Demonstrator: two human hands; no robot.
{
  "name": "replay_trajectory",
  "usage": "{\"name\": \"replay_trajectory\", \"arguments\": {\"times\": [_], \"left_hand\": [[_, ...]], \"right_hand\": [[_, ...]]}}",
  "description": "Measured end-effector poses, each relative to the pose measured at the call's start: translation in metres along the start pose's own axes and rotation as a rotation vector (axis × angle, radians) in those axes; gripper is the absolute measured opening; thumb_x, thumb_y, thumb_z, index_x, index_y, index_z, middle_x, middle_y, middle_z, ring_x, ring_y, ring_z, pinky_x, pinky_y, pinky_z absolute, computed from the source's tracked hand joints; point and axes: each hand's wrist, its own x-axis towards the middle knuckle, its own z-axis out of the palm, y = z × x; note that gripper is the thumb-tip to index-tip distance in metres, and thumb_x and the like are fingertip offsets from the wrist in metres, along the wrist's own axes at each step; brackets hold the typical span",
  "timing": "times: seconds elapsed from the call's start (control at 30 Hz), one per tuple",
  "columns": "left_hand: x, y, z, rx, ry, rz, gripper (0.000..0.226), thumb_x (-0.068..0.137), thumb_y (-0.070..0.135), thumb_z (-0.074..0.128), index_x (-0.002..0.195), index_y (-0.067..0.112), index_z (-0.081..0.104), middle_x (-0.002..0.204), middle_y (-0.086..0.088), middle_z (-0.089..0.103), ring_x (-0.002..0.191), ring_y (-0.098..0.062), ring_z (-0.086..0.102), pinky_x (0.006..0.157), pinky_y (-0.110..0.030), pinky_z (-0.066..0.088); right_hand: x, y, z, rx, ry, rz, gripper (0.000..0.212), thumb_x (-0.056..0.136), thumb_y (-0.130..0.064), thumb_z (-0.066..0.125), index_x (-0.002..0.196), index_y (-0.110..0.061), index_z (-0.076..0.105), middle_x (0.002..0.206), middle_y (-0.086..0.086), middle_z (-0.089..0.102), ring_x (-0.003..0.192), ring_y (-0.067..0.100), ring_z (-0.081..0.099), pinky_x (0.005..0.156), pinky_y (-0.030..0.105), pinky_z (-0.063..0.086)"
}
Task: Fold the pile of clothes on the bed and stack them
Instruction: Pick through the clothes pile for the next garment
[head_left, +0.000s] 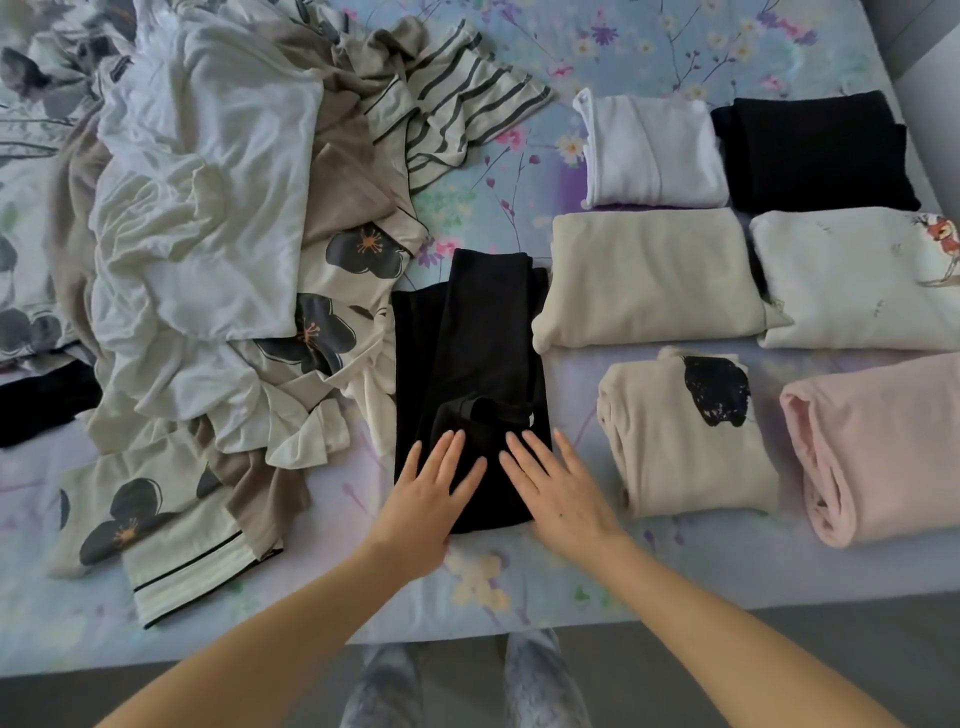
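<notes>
Both hands are down on the black garment (467, 338). The left hand (426, 499) and right hand (556, 493) lie side by side on its near end, fingers straight and slightly spread, palms pressing flat and gripping nothing. The garment lies as a long narrow strip running away from the person. It sits close to the front edge of the bed (467, 587), between the unfolded pile (208, 208) on the left and the folded pieces on the right.

This looks like the smoothing press before the next fold. Just past the fingertips a small flap sits doubled over. It wants flattening first, or it will make a lump inside the fold.

The best move is probably to sweep outward from the middle and square up the long edges. Then the far end comes toward the near end, corner to corner.

Two things could go wrong. The strip's left edge touches the flower-print pyjama piece (337, 322), which could get dragged in. Its far right corner touches the folded beige top (644, 275), so lift that end rather than slide it.

The folded black piece (815, 150) at the back looks like a sensible base for stacking this one.
</notes>
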Motion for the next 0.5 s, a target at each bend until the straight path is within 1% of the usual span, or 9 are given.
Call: {"name": "replay_trajectory", "arguments": {"times": [0.03,0.07,0.13,0.2,0.27,0.3,0.37,0.43,0.5], "left_hand": [[0.003,-0.001,-0.002,-0.028,-0.062,-0.020,0.092,0.085,0.024,0.062,0.151,0.014,-0.001,0.156,-0.022,-0.009,0.144,-0.033,-0.012,0.117,-0.044,0.003],[0.004,-0.002,-0.010,-0.084,-0.121,-0.035,0.086,0.089,0.017,0.057,0.151,0.015,-0.003,0.157,-0.019,-0.011,0.145,-0.032,-0.010,0.118,-0.038,0.010],[0.000,-0.008,-0.024,-0.285,-0.129,-0.052,0.065,0.089,0.009,0.050,0.149,0.014,0.023,0.155,-0.015,0.019,0.144,-0.029,0.018,0.111,-0.029,0.030],[-0.013,-0.016,-0.043,-0.599,-0.157,-0.026,0.041,0.084,0.007,0.050,0.124,0.014,0.054,0.118,-0.006,0.060,0.111,-0.017,0.058,0.083,-0.018,0.046],[-0.027,-0.024,-0.063,-0.898,-0.315,-0.031,0.029,0.082,0.005,0.051,0.109,0.013,0.059,0.079,0.002,0.061,0.064,-0.002,0.063,0.054,-0.015,0.045],[-0.030,-0.029,-0.069,-1.032,-0.372,-0.067,0.031,0.082,0.004,0.053,0.110,0.014,0.059,0.075,0.004,0.058,0.054,-0.002,0.060,0.048,-0.016,0.045],[-0.027,-0.042,-0.073,-1.312,-0.296,-0.217,0.037,0.078,0.005,0.059,0.110,0.023,0.059,0.083,0.001,0.060,0.065,-0.010,0.063,0.053,-0.020,0.048],[-0.012,-0.061,-0.064,-1.568,-0.039,-0.393,0.038,0.071,0.012,0.064,0.105,0.030,0.061,0.096,-0.002,0.062,0.087,-0.018,0.062,0.067,-0.021,0.048],[0.010,-0.077,-0.054,-1.713,0.175,-0.582,0.030,0.079,0.018,0.067,0.107,0.028,0.061,0.107,-0.005,0.063,0.100,-0.021,0.061,0.079,-0.024,0.047]], "right_hand": [[0.006,0.004,-0.001,0.028,0.015,-0.035,0.053,0.078,-0.014,0.057,0.130,-0.006,0.056,0.136,0.015,0.054,0.125,0.031,0.053,0.107,0.052,0.035],[0.008,0.009,-0.009,0.072,0.033,-0.075,0.046,0.078,-0.009,0.048,0.120,-0.005,0.065,0.127,0.016,0.061,0.115,0.031,0.061,0.101,0.049,0.042],[0.000,0.016,-0.030,0.224,0.034,-0.143,0.045,0.073,-0.004,0.042,0.108,-0.004,0.070,0.116,0.014,0.068,0.107,0.027,0.065,0.098,0.040,0.044],[-0.021,0.020,-0.061,0.529,-0.151,-0.107,0.039,0.083,-0.001,0.046,0.117,-0.009,0.064,0.119,0.005,0.065,0.115,0.019,0.058,0.105,0.026,0.035],[-0.038,0.028,-0.087,0.825,-0.355,-0.047,0.026,0.088,-0.007,0.046,0.106,-0.017,0.062,0.098,0.000,0.065,0.092,0.012,0.059,0.082,0.026,0.045],[-0.039,0.033,-0.094,0.902,-0.342,-0.030,0.021,0.087,-0.009,0.048,0.099,-0.020,0.061,0.087,0.000,0.064,0.078,0.012,0.058,0.070,0.027,0.044],[-0.024,0.043,-0.100,1.042,-0.204,0.079,0.019,0.085,-0.010,0.053,0.099,-0.020,0.061,0.086,0.003,0.066,0.078,0.019,0.061,0.071,0.032,0.048],[0.010,0.052,-0.098,1.164,-0.036,0.248,0.023,0.086,-0.009,0.058,0.108,-0.017,0.062,0.093,0.006,0.067,0.084,0.022,0.063,0.079,0.033,0.049],[0.051,0.057,-0.095,1.218,0.072,0.397,0.030,0.089,-0.012,0.059,0.118,-0.013,0.059,0.103,0.002,0.065,0.093,0.016,0.062,0.084,0.026,0.048]]}}
